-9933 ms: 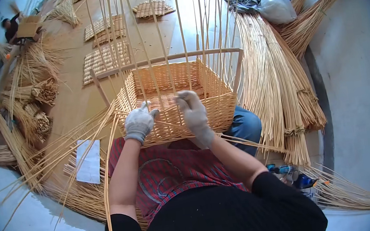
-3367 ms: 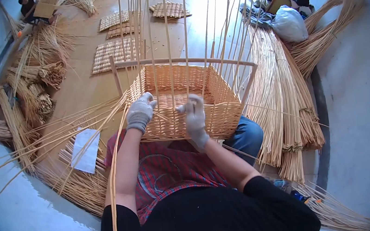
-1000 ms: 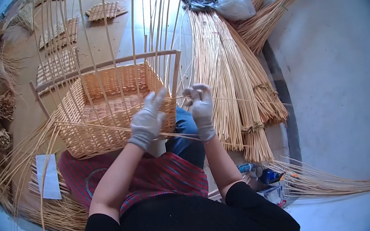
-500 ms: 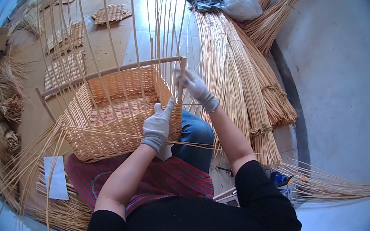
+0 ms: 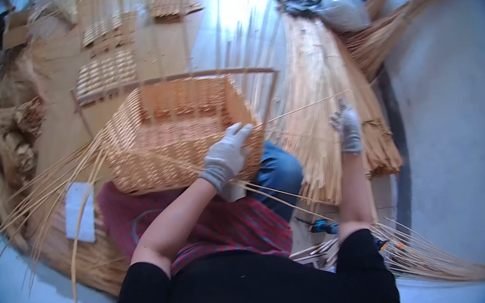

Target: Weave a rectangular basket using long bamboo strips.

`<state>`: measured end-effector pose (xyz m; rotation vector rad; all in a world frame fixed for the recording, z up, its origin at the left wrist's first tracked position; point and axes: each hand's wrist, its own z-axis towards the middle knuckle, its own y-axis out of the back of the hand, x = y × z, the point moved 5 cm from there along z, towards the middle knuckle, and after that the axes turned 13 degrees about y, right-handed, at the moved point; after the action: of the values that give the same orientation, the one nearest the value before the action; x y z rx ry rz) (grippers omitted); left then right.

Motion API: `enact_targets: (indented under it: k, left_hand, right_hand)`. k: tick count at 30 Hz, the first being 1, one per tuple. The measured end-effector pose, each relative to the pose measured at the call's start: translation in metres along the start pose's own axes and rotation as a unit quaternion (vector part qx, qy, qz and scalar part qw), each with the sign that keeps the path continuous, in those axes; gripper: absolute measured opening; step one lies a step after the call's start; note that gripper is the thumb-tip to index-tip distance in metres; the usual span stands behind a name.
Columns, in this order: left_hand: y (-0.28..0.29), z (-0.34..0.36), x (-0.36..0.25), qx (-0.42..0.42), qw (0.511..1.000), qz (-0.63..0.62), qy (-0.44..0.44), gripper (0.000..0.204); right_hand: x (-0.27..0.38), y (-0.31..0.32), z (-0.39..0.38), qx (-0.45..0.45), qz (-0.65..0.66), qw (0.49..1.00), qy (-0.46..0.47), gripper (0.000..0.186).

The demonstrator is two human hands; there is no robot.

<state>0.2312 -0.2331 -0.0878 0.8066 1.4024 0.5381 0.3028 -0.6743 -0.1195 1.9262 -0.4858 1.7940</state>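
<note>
The open, rectangular basket of tan wicker (image 5: 147, 175) sits on the red-striped cloth (image 5: 237, 226) across the person's lap. The white-gloved left hand (image 5: 228, 152) touches its near right corner, whether gripping I cannot tell; the white-gloved right hand (image 5: 347, 128), well out rightward, has blurred fingers narrowed on a thin, pale strand (image 5: 304, 108) running from the basket.

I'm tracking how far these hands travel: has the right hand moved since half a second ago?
Yes, rightward: the right hand, at the long straw bundle's left edge before, now shows against its right half.
</note>
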Motion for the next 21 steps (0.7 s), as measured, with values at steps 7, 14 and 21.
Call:
enact_targets:
  k: [7,14,21]
  left_hand:
    - [0.083,-0.100,0.080,-0.232,0.954,-0.191,-0.007,0.019]
    - [0.169,-0.148,0.287,-0.449,0.768,-0.367,0.270,0.026]
    - [0.181,-0.141,0.293,-0.344,0.823,-0.304,0.334,0.027]
  right_hand:
    - [0.149,-0.214,-0.368,0.611,-0.235,0.680,0.331,0.050]
    - [0.116,-0.305,-0.311,0.275,-0.200,0.884,0.320,0.033]
    - [0.096,-0.392,-0.449,0.658,-0.127,0.678,0.302,0.031]
